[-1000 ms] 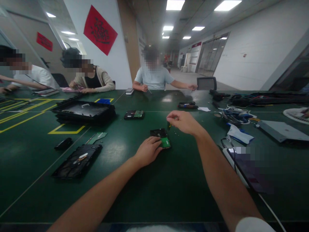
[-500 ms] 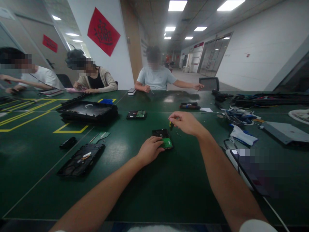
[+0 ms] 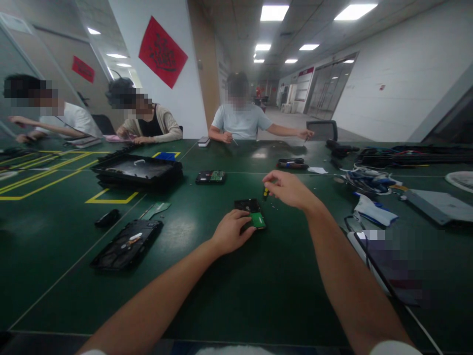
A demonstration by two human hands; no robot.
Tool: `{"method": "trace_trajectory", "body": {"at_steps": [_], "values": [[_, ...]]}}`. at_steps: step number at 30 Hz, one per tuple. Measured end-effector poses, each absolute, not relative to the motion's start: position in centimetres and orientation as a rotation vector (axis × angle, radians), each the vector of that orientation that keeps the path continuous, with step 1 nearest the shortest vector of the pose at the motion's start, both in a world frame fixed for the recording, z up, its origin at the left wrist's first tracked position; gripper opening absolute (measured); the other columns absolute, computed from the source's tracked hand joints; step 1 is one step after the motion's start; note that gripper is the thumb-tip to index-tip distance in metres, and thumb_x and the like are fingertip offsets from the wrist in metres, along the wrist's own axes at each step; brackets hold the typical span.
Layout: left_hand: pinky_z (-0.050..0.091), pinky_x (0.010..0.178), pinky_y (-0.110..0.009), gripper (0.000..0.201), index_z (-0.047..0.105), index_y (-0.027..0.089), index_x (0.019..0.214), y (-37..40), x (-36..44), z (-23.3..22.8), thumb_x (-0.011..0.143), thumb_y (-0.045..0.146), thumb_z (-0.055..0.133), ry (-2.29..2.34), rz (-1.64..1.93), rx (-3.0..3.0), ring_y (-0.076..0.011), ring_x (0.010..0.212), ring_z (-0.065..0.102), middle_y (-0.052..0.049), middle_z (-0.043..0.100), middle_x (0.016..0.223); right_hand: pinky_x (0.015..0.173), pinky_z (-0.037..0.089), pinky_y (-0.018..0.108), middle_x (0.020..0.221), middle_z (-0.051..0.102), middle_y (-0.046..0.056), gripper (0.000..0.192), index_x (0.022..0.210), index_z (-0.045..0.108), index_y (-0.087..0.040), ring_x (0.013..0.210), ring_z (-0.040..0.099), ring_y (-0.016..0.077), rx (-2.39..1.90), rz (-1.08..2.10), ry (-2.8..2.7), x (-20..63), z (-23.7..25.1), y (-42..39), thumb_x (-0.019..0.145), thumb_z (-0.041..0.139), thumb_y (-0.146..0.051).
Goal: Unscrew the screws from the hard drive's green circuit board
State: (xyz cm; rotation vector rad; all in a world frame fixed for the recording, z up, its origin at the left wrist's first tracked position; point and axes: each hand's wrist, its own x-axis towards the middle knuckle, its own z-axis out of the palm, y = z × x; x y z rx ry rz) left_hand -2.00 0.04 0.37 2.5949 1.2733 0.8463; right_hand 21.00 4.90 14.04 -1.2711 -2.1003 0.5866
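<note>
Barely a twitch here! Over the past second the whole view has swung slightly leftward, so everything sits a touch farther right, but the flat, rectangular black hard drive hasn't visibly moved on the glossy dark green desk. There it lies, between the near and far edges, well short of the far one.

And the left hand hasn't let go of its spot: fingers bent over the drive's left side onto the bright green circuit board, thumb at the near edge. Gripping or merely pressing? Cannot tell from here.

Now the right hand, and here's the change: thumb and fingertips remain pinched on a stubby black-and-yellow tool, and more of its yellow shows below them than a second ago. It hangs just beyond the drive's far right corner; whether its tip touches anything is too small to make out. Small pale bits lie on the desk just right of it.

What does it mean for the work? I'd read it as a slight turn or shift of the tool, with the left hand steadying the drive. No sign of anything coming loose: the green board is in place, partly under those fingers.
</note>
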Motion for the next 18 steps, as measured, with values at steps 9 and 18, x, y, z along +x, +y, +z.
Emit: {"method": "trace_trajectory", "body": {"at_steps": [9,18], "values": [[0.05,0.104,-0.049,0.038,0.07,0.024,0.123,0.62,-2.1,0.29,0.091,0.045,0.07,1.273,0.87,2.522,-0.0286,0.12,0.06,-0.009,0.068,0.128,0.064,0.049,0.027,0.099,0.074,0.005,0.016,0.104,0.068,-0.021,0.07,0.068,0.0148,-1.227,0.579,-2.117,20.97,14.57,4.47,0.092,0.064,-0.032],[0.048,0.105,-0.049,0.037,0.07,0.026,0.124,0.56,-1.95,0.74,0.09,0.042,0.071,1.282,0.828,2.506,-0.0287,0.123,0.058,-0.008,0.066,0.131,0.068,0.049,0.029,0.093,0.074,0.005,0.018,0.102,0.066,-0.021,0.076,0.067,0.0172,-1.258,0.474,-2.113,20.66,14.29,4.76,0.091,0.066,-0.036]]}}
